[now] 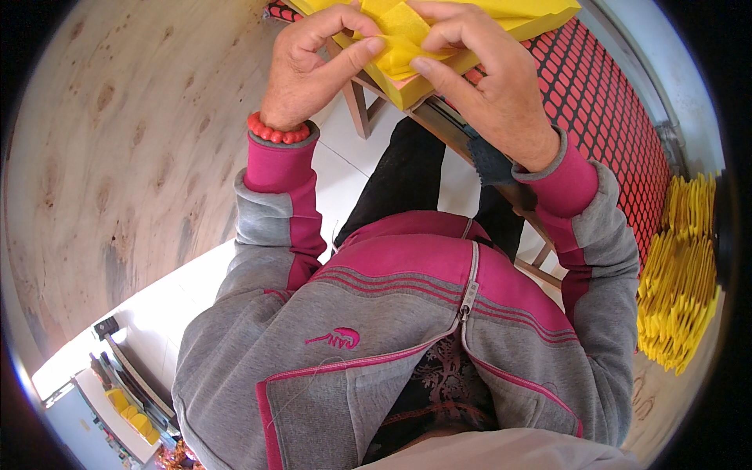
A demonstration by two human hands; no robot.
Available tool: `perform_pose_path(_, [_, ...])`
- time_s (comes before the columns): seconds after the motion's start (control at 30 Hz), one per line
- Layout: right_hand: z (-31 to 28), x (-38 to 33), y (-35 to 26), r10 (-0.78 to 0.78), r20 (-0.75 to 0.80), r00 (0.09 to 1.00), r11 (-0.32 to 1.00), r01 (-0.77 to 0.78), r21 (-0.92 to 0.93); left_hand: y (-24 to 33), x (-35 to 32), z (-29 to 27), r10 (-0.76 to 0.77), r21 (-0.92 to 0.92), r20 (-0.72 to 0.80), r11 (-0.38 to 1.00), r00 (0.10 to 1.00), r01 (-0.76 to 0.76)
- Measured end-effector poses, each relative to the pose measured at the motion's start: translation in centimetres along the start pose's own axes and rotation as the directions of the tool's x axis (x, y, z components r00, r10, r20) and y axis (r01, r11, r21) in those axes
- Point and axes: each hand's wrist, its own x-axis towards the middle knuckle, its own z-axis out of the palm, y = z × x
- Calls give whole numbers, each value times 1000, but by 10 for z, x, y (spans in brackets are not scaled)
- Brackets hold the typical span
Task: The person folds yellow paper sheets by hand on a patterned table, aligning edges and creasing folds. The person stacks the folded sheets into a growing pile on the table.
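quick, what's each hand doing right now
Left hand: closed, pinching the folded yellow sheet between thumb and fingers.
Right hand: closed on the same yellow sheet, above the yellow stack.

Wooden panel close at left

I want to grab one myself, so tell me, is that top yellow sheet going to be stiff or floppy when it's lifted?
Probably floppy: the top yellow sheet creases where the left hand and right hand pinch it. Likely light, since fingertips alone raise it off the yellow stack.
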Motion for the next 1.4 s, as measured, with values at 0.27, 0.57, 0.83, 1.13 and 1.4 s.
perform_pose_path(0.27, [-19,14,-7,-98,-140,985,994,90,-68,-3,1,15,-82,-174,-216,984,973,44])
perform_pose_path(0.57, [-21,-58,-68,-30,429,903,983,105,-153,-13,2,22,8,-61,-355,998,935,-32])
perform_pose_path(0.83, [-27,-199,-1,594,385,707,744,-300,-597,4,4,8,-5,13,-85,1000,996,7])
perform_pose_path(1.13, [-25,-252,54,670,270,692,718,-512,-471,29,14,21,83,207,-25,975,996,-76])
perform_pose_path(1.4, [-29,-224,24,622,340,705,722,-347,-599,30,12,18,-33,100,-29,994,999,36])
